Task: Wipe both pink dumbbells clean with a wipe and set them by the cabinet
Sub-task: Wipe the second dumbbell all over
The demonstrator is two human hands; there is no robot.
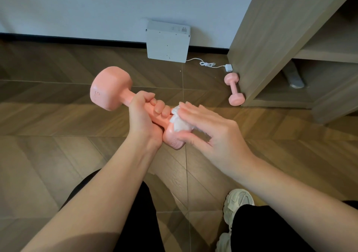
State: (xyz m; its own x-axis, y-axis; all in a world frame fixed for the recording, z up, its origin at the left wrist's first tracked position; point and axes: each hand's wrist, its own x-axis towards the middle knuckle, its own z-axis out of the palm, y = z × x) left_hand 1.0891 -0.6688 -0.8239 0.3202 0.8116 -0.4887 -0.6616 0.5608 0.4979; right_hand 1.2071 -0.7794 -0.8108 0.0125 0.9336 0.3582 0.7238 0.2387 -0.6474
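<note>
Farthest left, your left hand [143, 116] is wrapped round the handle of one pink dumbbell [111, 87], fingers curled over the top and gripping it firmly. You hold it in the air above the wooden floor [58, 154], tilted, with its far head up and to the left and its near head low, close to your wrist.

On that near head sits the white wipe [179, 123], bunched up. Your right hand [213, 133] lies over it with the fingers straight and close together, pressing the wipe flat against the head, while the thumb comes in from below against the wipe's lower edge. That reads as a rub on the near end of the dumbbell. Whether the handle and the far head have had their turn, you cannot tell from here.

Farther right and back, a white box [167, 42] leans at the wall, and a white cable [208, 64] runs from it toward the cabinet [271, 38].

The second dumbbell [234, 88] lies on the floor right against the cabinet's side panel, apparently touching it. It sits where the task wants it, so it looks finished, though the view cannot prove it is wiped.

By that judgement you are past the halfway mark. What is left is to finish wiping the dumbbell in your grip, covering any part not yet cleaned, then carry it over and put it down next to its partner by the cabinet.
</note>
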